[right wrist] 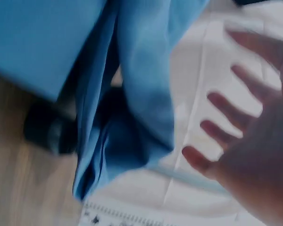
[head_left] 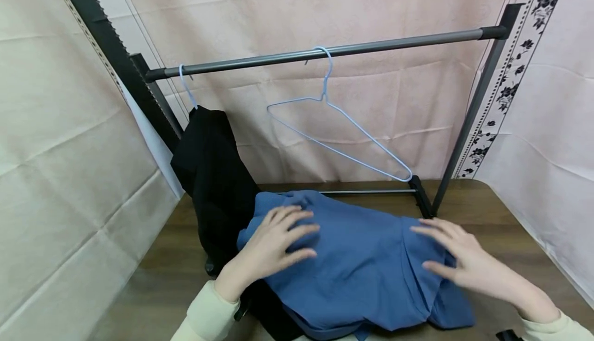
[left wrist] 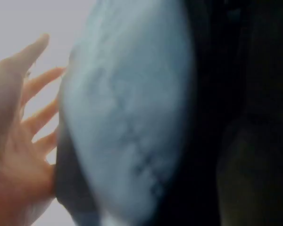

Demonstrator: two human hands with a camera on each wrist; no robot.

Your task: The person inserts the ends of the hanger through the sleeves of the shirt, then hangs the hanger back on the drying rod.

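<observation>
A blue garment point(head_left: 352, 263) lies bunched over the front of the table; its exact kind is unclear. My left hand point(head_left: 274, 245) is over its left part, fingers spread. In the left wrist view, the left hand point(left wrist: 26, 141) appears beside the blue cloth point(left wrist: 132, 108), which is blurred. By the garment's right end is my right hand point(head_left: 464, 256), its fingers extended and apart. The right wrist view has that hand point(right wrist: 245, 127) with nothing in its grasp, next to hanging blue folds point(right wrist: 144, 80). Whether either hand touches the cloth, I cannot tell.
A light blue hanger point(head_left: 366, 134) hangs bare on the rack's grey bar point(head_left: 394, 46). Further left, a black garment point(head_left: 209, 171) hangs from another hanger point(head_left: 185, 88) and drapes onto the wooden table point(head_left: 158, 274). Pale curtains point(head_left: 60, 176) surround the rack.
</observation>
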